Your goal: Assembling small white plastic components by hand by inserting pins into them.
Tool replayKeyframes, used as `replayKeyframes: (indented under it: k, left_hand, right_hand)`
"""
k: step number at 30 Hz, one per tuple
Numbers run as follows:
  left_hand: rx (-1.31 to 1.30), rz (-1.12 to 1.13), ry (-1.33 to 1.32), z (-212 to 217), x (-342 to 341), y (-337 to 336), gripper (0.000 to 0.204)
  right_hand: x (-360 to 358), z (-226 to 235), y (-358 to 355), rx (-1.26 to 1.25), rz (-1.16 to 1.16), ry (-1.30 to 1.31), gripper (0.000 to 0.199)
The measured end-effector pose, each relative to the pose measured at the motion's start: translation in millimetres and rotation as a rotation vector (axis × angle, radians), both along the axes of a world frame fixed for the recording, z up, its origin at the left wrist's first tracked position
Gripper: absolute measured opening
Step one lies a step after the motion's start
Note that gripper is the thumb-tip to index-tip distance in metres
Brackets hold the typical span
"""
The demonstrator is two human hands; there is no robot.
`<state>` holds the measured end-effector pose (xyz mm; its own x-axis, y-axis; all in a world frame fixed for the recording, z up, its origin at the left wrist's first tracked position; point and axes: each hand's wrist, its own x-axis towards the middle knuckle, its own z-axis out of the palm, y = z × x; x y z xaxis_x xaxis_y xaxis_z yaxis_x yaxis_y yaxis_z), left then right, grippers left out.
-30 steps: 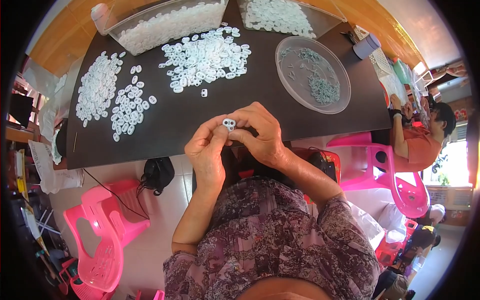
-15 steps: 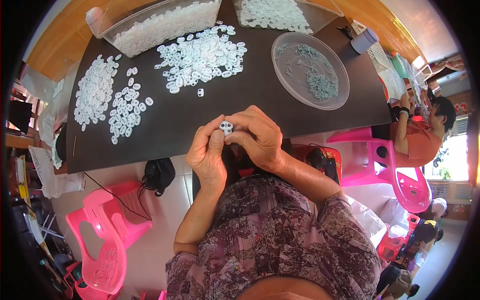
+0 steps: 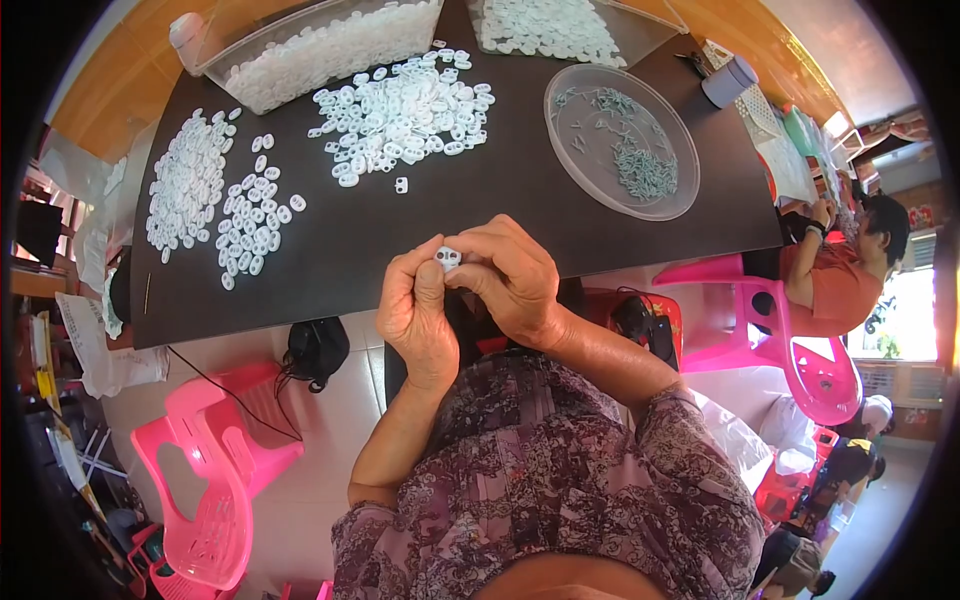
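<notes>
A small white plastic piece with holes (image 3: 448, 258) is pinched between the fingertips of both hands, just off the table's near edge. My left hand (image 3: 415, 315) grips it from the left, thumb and forefinger closed. From the other side my right hand (image 3: 515, 280) holds it, also closed. Fingers cover part of the piece. Beyond them on the dark table (image 3: 330, 245) lies a single white piece (image 3: 401, 185). Past that is a large heap of similar white pieces (image 3: 405, 115). Two more groups lie to the left: oval pieces (image 3: 250, 225) and a denser pile (image 3: 190, 180).
A round clear tray (image 3: 590, 185) at the right holds small grey-green pins (image 3: 645, 170). Clear bins (image 3: 330, 60) of white pieces stand at the back. Pink chairs (image 3: 205, 480) flank me; a person in an orange top (image 3: 840, 285) sits at the right.
Both hands still hold the white piece and have shifted very slightly. The piece has tilted, so its holes show less fully. The person at the right has moved an arm a little.
</notes>
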<state>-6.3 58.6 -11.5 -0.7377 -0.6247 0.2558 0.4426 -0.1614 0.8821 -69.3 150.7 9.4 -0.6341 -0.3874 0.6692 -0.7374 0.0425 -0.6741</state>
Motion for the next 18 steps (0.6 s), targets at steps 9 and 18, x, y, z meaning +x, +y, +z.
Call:
replayKeyframes:
  k: [9,18]
  left_hand:
    - [-0.041,0.003,-0.002,4,2,-3,0.021]
    - [-0.069,0.030,0.009,-1,4,-1,0.024]
  right_hand:
    - [2,0,-1,0.008,-0.003,0.001,0.031]
    - [7,-3,-8,0.002,-0.064,0.130,0.022]
